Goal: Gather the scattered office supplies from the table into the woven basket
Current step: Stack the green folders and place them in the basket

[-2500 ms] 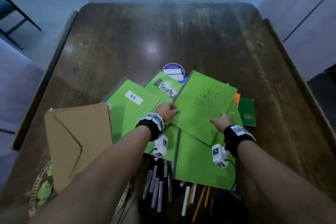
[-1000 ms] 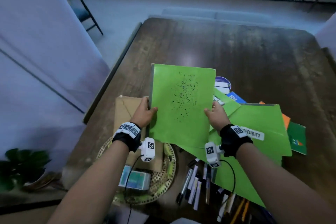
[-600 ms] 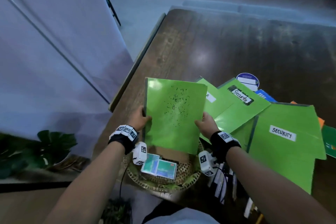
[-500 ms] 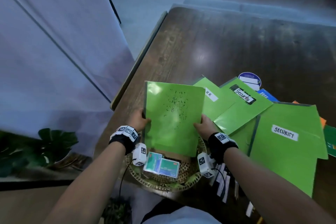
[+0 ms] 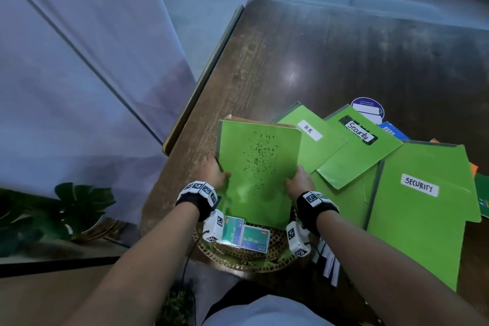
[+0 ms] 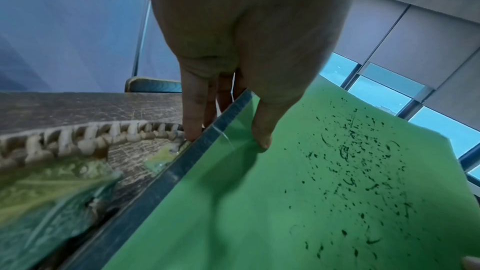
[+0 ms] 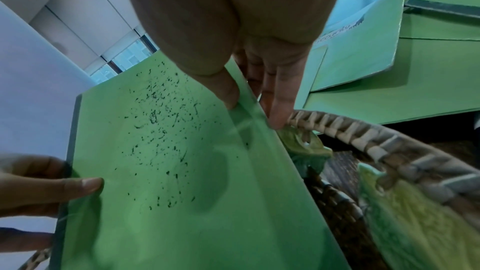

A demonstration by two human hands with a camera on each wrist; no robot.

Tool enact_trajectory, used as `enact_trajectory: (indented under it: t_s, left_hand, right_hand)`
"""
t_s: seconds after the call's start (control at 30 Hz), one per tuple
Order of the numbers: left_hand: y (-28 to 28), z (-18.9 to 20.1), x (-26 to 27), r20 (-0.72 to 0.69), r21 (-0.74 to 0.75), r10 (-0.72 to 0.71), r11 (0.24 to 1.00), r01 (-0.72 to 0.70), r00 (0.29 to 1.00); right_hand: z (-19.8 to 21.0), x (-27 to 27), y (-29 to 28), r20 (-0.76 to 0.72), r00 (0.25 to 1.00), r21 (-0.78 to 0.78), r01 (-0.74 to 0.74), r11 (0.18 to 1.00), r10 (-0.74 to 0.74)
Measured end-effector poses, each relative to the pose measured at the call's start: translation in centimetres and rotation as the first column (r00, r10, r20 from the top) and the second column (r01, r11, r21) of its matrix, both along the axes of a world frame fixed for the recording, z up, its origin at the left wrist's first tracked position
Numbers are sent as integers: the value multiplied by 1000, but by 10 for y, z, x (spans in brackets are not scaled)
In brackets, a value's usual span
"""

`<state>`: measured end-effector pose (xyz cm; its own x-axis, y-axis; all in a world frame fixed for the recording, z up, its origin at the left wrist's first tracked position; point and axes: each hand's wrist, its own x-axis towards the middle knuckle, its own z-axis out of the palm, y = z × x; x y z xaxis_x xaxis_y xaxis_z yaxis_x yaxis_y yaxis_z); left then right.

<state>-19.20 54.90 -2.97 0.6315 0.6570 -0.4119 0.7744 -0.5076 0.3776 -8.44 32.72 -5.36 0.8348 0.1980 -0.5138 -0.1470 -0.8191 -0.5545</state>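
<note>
A green folder with black ink specks (image 5: 258, 174) (image 6: 298, 182) (image 7: 166, 161) stands tilted with its lower edge inside the woven basket (image 5: 246, 263) (image 6: 85, 137) (image 7: 363, 141) at the table's near left corner. My left hand (image 5: 211, 173) (image 6: 228, 126) pinches the folder's left spine edge, thumb on the front. At the opposite edge my right hand (image 5: 299, 182) (image 7: 249, 106) pinches it the same way. A brown envelope edge (image 5: 238, 119) shows behind the folder. Two small teal boxes (image 5: 244, 235) lie in the basket.
More green folders lie on the dark wooden table (image 5: 344, 61): one marked HR (image 5: 309, 130), one marked Security (image 5: 360, 135), one marked SECURITY (image 5: 420, 188). A round blue sticker (image 5: 367, 108) lies beyond them. Pens (image 5: 329, 264) lie right of the basket. A plant (image 5: 66, 209) stands on the floor at left.
Both hands lifted the speckled folder off the pile, carried it left and lowered it into the basket; in the last half second it sank slightly further.
</note>
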Motion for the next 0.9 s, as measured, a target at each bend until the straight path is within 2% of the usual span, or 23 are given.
enact_trajectory:
  t_s: [0.17, 0.33, 0.53, 0.67, 0.77, 0.9]
  left_hand:
    - [-6, -2, 2, 12, 42, -22, 999, 22, 1000]
    - [-7, -3, 7, -87, 76, -91, 992, 98, 992]
    - [-7, 1, 13, -241, 125, -161, 973, 195, 957]
    - [-9, 1, 14, -256, 158, -146, 969, 190, 955]
    - [-21, 4, 17, -213, 284, -130, 940, 189, 968]
    - [-49, 19, 34, -21, 388, -245, 892, 234, 969]
  right_hand:
    - [-1, -2, -5, 79, 997, 7, 24, 1000, -25]
    - [1, 0, -5, 120, 993, -36, -3, 999, 7]
    - [1, 11, -8, 54, 994, -93, -94, 991, 99]
    - [1, 17, -11, -1, 990, -77, -141, 987, 141]
    - [1, 22, -15, -55, 988, -38, -144, 989, 141]
    - [3, 32, -28, -61, 994, -16, -92, 996, 91]
